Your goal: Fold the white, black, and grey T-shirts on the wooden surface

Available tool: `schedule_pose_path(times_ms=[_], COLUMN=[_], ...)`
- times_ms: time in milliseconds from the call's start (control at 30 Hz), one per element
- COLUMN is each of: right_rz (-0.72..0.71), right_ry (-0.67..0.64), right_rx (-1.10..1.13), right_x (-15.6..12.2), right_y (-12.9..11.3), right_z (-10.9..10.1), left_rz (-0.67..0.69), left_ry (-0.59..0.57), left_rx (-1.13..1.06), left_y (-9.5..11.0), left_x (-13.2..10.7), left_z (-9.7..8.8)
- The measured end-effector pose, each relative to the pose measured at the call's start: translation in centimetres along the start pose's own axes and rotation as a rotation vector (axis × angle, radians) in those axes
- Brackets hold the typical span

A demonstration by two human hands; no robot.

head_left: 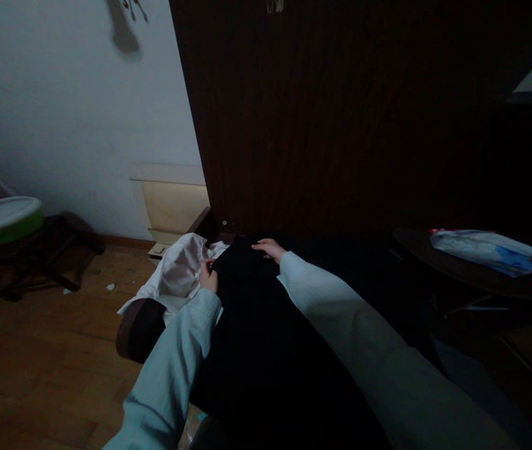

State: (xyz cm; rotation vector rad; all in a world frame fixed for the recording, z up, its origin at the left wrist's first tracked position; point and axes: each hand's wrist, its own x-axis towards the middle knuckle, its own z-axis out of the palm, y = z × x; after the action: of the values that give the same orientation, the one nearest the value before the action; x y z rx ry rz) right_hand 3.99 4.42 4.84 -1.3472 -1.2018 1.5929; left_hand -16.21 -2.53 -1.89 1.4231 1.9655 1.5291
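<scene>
A large black cloth (256,331), probably a garment whose kind the dark hides, lies spread in front of me. My left hand (208,278) pinches its left edge, thumb and fingers closed. On its far edge, my right hand (271,249) has the fingers closed over the fabric. Left of the black cloth, a crumpled white cloth (181,269) drapes over a dark wooden armrest (140,330), close to my left hand. Most of the black cloth's folds are lost in shadow.
A tall dark wooden panel (331,112) rises just beyond my hands. To the right, a plastic packet (486,250) rests on a dark round surface (416,250). At left, a green and white round container (5,219) sits on a dark stand (64,250). Small scraps (110,287) litter the wooden floor.
</scene>
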Motion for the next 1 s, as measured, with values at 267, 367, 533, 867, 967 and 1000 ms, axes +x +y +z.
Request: schedule_pose_path(times_ms=[267,367,533,867,967,1000], right_rz=[-0.336,-0.284,-0.103,-0.218,-0.183,-0.175], right_ry=[0.082,-0.093,-0.118,0.041,0.066,0.075], right_rx=[-0.454,-0.868,-1.289,-1.04,-0.974,-0.951], right_x=[-1.5,-2.6,-2.7,4.6,6.8,7.4], right_y=[-4.5,-3.7,-1.8,-3.3,-3.1,-3.1], right_z=[-4.2,-6.6,-8.4,-3.3,-1.9,-1.6], left_rz=[0.13,0.201,0.241,0.312,0.323,0.327], left_ry=[-0.125,-0.189,-0.244,-0.263,-0.267,-0.27], left_rx=[0.133,0.178,0.215,0.181,0.165,0.16], left_y=[0.5,1.0,1.5,0.6,0.4,0.4], left_x=[-0.1,-0.3,-0.3,0.4,0.4,0.4], left_z=[0.3,0.3,0.6,1.0,0.9,0.9])
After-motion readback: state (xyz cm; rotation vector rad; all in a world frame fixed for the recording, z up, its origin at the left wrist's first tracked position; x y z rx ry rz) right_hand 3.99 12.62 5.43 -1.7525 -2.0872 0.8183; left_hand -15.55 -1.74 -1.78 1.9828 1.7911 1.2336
